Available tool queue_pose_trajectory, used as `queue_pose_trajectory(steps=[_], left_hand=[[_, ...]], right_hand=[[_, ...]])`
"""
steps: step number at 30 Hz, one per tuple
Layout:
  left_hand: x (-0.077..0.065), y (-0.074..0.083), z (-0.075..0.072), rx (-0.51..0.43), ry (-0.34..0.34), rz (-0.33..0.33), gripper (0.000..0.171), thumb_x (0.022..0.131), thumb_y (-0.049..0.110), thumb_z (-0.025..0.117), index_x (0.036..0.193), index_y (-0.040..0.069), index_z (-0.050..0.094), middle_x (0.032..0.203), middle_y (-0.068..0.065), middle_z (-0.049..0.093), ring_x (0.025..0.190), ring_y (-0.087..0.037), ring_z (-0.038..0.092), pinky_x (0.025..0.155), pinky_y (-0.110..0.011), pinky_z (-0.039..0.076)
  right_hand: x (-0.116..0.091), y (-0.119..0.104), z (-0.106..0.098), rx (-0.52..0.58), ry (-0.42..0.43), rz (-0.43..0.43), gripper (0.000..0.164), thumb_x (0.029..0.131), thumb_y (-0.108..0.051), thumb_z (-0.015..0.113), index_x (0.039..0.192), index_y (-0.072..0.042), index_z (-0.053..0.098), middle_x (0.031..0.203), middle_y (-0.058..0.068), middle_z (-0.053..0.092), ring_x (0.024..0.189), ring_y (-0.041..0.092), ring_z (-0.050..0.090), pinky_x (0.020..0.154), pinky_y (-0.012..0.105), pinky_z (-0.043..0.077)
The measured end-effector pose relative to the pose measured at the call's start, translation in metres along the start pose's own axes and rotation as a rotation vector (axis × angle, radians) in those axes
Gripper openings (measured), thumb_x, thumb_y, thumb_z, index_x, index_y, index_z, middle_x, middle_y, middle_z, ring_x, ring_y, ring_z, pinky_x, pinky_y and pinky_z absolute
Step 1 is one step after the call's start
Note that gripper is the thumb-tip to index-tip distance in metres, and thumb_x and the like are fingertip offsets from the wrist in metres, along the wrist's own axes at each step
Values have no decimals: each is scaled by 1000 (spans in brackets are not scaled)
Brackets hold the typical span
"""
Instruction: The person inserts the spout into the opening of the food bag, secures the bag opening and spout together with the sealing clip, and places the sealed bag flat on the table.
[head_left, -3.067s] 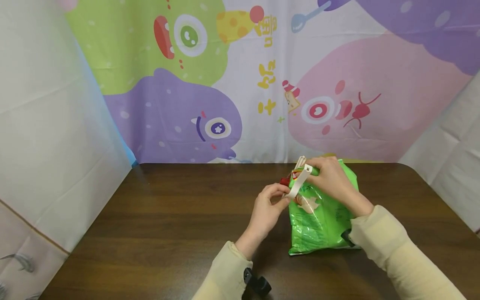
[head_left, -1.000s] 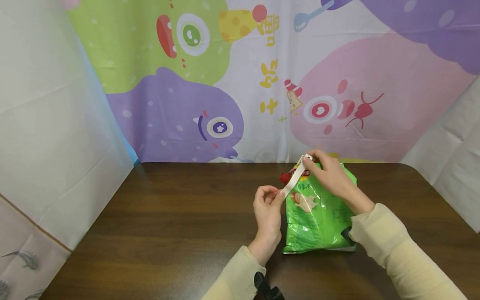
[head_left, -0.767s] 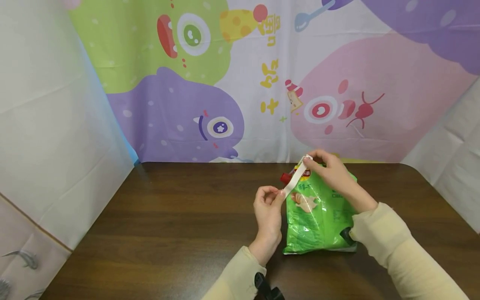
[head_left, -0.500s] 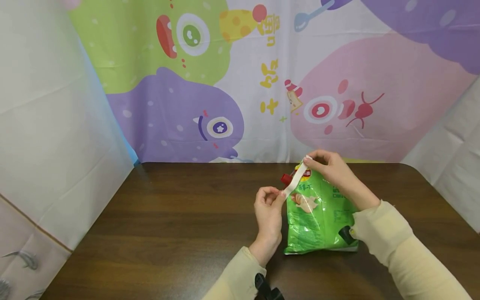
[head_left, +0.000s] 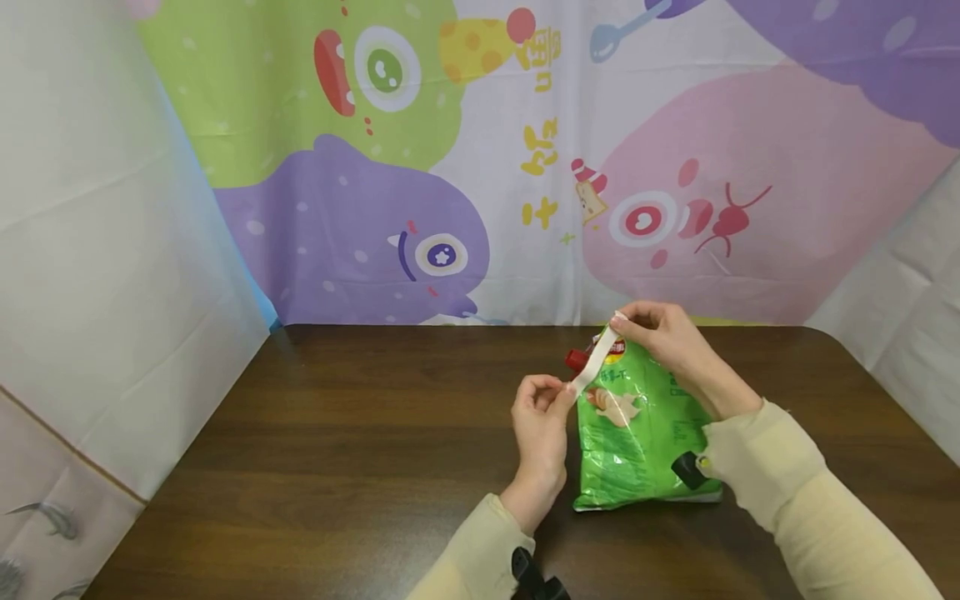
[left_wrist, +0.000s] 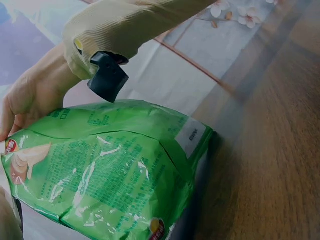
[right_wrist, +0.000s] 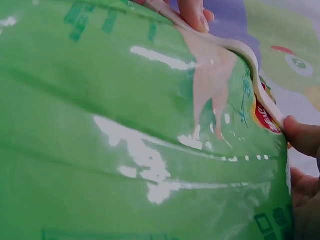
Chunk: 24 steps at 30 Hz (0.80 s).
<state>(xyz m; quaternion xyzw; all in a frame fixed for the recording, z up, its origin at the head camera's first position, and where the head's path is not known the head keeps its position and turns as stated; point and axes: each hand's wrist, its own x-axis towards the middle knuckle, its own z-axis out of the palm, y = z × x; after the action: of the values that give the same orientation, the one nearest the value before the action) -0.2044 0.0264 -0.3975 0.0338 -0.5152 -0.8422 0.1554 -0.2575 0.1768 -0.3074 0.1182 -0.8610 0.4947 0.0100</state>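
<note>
A green glossy chip bag (head_left: pixel 637 450) lies on the table, its top edge turned to the upper left. Along that edge runs a white bag clip (head_left: pixel 597 360), slightly bowed in the right wrist view. My left hand (head_left: pixel 542 429) pinches the clip's lower end between thumb and fingers. At the upper end, the thumb and fingers of my right hand (head_left: pixel 671 343) grip the clip at the bag's corner. A small red part (head_left: pixel 576 360) sticks out behind the clip on the left. In the left wrist view the bag (left_wrist: pixel 110 175) bulges beneath the right wrist.
The brown wooden table (head_left: pixel 337 458) spreads left of the bag. A cartoon-printed curtain (head_left: pixel 525 267) hangs at its back edge, with pale cloth sides. Black wrist mounts (head_left: pixel 688 471) sit on both sleeves, the right one overlapping the bag in the head view.
Around three seconds ago the clip's two arms stood apart at the upper end; now they lie together along the bag's edge. My right fingers have moved onto that end.
</note>
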Motion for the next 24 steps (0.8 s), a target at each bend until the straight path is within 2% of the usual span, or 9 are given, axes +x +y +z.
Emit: queue_pose_trajectory(steps=[3,5,7,10,14,20,24], left_hand=[[2,0,-1,-5,2,-5,16,77,-9,61,88,-10,50,76,2,54,75,-11,55,71,-24,46],[4,-1,-2,-6,3,-6,16,77,-9,61,88,-9,50,76,2,54,75,-11,55,71,-24,46],[6,-1,-4,-7,6,-11,15,77,-9,61,87,-8,50,77,2,54,76,-11,56,72,-25,46],[9,-3,-7,-5,12,-18,14,77,-10,61,86,-7,51,77,1,53,76,-11,55,72,-24,46],[12,-3,-12,7,18,-26,14,77,-9,61,87,-8,51,77,1,53,76,-10,55,70,-23,45],[17,1,-20,45,10,-12,11,78,-8,60,85,-8,52,76,1,52,73,-11,53,68,-22,44],[21,3,-25,58,4,-2,10,78,-8,60,84,-7,52,76,1,52,72,-11,53,68,-22,44]], right_hand=[[1,0,0,-4,-7,13,37,89,-29,57,105,4,59,80,-8,58,69,6,48,60,23,41],[2,1,0,-32,-13,11,39,89,-32,57,107,3,59,85,-2,60,70,8,50,61,23,43],[1,1,-1,-72,-19,-1,42,89,-35,57,111,1,59,95,5,62,78,12,54,65,25,44],[-1,2,-5,-138,-24,-14,49,88,-40,55,119,-3,55,114,14,58,98,22,54,76,31,45],[-9,8,-14,-185,-17,-4,54,88,-45,53,125,-6,49,127,15,51,115,30,47,89,43,40],[-22,23,-22,-227,-3,-10,63,88,-42,54,133,-1,38,135,21,41,126,38,34,98,54,30],[-31,35,-22,-187,-18,21,72,89,-41,53,140,2,24,140,25,31,127,43,28,99,57,28]])
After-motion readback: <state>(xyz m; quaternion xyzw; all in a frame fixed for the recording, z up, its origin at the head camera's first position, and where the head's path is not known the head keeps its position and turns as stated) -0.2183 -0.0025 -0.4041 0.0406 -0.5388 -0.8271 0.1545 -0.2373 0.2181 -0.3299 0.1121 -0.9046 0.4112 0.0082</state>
